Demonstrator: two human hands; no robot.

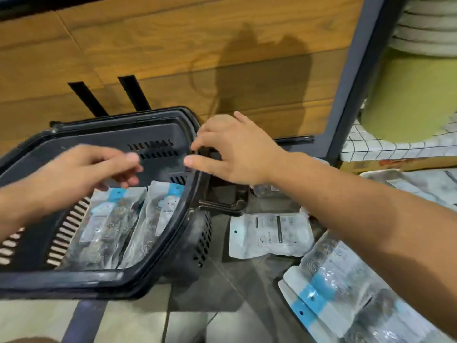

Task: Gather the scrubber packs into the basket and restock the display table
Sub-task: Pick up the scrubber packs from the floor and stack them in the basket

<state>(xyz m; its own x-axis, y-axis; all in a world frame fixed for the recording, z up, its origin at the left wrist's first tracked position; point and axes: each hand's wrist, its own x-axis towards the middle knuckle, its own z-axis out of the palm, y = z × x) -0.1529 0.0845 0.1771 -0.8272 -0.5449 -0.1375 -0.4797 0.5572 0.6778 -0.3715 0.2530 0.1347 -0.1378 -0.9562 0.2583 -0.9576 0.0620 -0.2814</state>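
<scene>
Gathering is under way: two packs (123, 219) lie side by side in the basket (74, 280). The left hand (74, 174) hovers over them, fingers loosely spread, empty. The right hand (237, 154), at the basket's 2 o'clock rim, seems to touch the handle; whether it grips, I cannot tell. More packs (269, 235) wait at 4 o'clock, likely the next pick.

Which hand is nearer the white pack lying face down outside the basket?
Right. The right hand is at the basket rim above that pack; the left hand hovers over the basket interior.
</scene>
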